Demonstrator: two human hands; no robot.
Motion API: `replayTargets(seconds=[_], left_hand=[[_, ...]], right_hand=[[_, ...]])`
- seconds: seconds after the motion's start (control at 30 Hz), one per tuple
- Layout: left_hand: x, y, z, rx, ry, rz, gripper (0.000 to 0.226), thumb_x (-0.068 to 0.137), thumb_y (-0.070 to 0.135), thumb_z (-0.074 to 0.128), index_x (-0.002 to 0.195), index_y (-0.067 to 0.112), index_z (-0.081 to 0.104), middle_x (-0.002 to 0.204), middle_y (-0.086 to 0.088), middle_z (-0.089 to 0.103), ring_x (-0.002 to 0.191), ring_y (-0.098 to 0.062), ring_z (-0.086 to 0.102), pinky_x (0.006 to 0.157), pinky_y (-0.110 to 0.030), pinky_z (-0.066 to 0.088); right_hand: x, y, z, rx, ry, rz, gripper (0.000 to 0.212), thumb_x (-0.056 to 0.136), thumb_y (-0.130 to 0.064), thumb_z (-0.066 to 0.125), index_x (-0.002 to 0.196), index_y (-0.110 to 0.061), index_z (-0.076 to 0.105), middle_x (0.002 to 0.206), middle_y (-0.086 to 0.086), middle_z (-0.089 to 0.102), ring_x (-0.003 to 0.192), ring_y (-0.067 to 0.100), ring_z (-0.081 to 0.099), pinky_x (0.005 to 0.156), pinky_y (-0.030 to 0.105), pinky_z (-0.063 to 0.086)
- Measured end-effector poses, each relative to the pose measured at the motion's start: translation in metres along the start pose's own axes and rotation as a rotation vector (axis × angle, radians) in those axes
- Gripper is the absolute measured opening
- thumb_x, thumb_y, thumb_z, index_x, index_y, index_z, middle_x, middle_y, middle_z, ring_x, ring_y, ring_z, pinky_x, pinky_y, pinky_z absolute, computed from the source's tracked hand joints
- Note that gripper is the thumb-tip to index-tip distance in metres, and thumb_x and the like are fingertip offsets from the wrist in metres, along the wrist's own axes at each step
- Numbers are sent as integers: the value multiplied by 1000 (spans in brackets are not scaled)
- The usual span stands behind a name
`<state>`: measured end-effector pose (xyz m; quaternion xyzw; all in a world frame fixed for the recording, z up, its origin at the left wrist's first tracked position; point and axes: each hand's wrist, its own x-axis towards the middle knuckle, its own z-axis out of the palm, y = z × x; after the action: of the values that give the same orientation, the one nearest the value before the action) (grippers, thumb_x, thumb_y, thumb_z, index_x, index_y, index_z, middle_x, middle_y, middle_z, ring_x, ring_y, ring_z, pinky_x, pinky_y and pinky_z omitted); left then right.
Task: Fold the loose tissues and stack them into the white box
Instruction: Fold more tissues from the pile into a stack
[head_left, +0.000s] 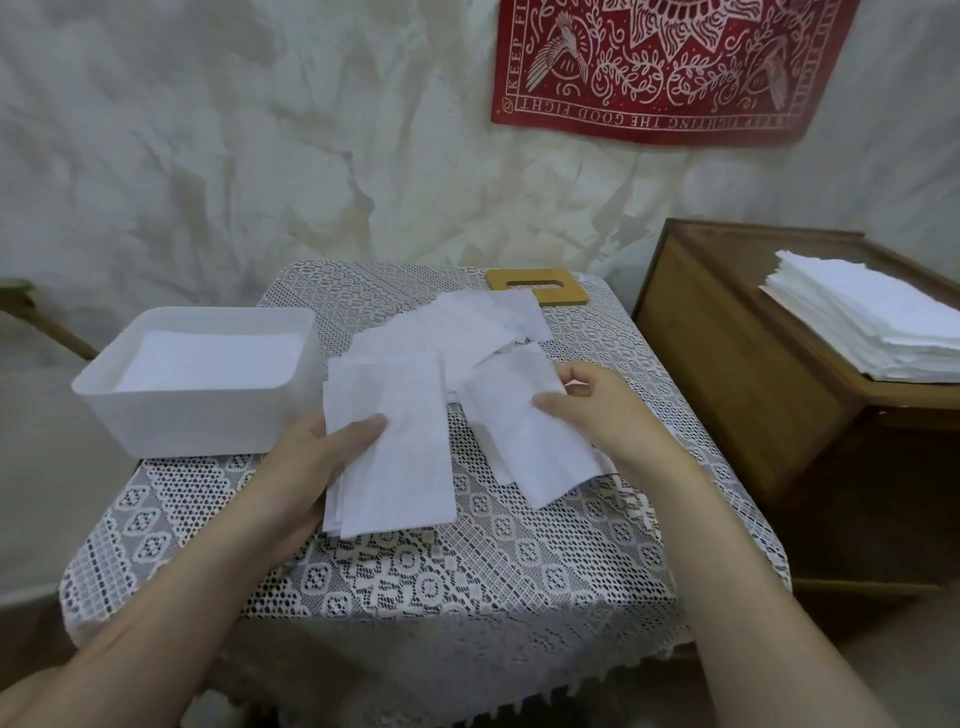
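Left hand (317, 457) grips a folded stack of tissues (395, 441) over the lace tablecloth (467, 561), right hand (592, 405) pinches another folded tissue (519, 431). Loose tissues (467, 322) are piled behind them. White box (208, 410) sits on the left with tissues inside, wooden lid (537, 291) at the back edge.

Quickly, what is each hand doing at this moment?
Left hand: grips a folded tissue.
Right hand: pinches a second tissue.
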<state>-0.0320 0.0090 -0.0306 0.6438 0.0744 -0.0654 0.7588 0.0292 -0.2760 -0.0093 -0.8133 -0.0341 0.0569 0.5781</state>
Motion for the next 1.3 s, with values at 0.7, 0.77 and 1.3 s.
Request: replayTargets(seconds=[0.7,0.77,1.3], left_hand=[[1,2,33,-123,-38,44,32,108,31,46,132,18,63,121,-1,77,110,-18,74,85,-35,62],[-1,3,38,-173,-50,37,39,109,41,39,131,19,63,121,-1,77,110,-16,74,80,-31,63],[-5,3,27,-32,-122,75,29,100,17,61,129,19,62,118,-3,78,108,-24,75,89,-46,61]], right_hand=[[-30,-47,47,372,-55,-73,9,98,-14,66,103,-12,73,87,3,78,68,13,71,56,24,55],[-26,-40,64,254,-28,-73,7,97,-15,67,100,-12,73,86,3,79,71,15,74,59,29,57],[-23,-16,71,177,-119,105,35,92,-47,71,118,-24,68,107,-2,77,95,20,75,92,46,60]])
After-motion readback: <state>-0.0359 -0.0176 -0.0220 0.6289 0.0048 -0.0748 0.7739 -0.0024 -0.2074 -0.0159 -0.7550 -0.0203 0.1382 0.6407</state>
